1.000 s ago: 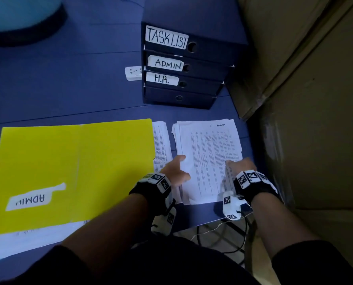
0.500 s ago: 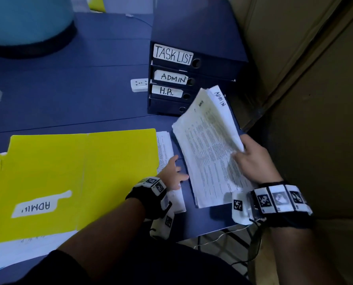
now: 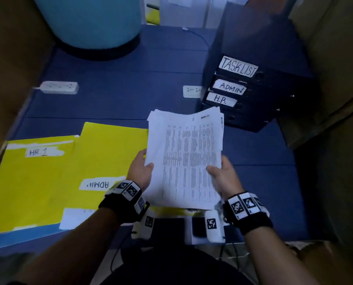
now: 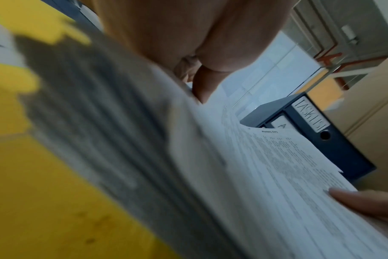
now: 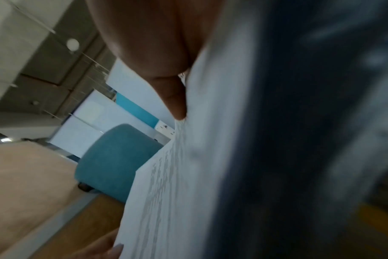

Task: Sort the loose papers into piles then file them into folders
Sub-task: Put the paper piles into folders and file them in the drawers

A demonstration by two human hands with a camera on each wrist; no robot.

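Note:
A thick stack of printed papers is lifted off the blue desk, held between both hands. My left hand grips its left edge with the thumb on top. My right hand grips the right edge the same way. The stack fills the left wrist view, and its top sheet runs across the right wrist view. A yellow folder labelled ADMIN lies on the desk left of the stack. Another yellow folder marked HR 1 lies further left.
Dark binders labelled TASKLIST, ADMIN and H.R. are stacked at the back right. Two white power strips lie on the desk. A teal round seat stands behind. Cardboard walls in the right side.
The paper stack lay flat a second ago. My right hand lifted its right edge, then my left hand took the left edge, and both raised it off the desk toward me.

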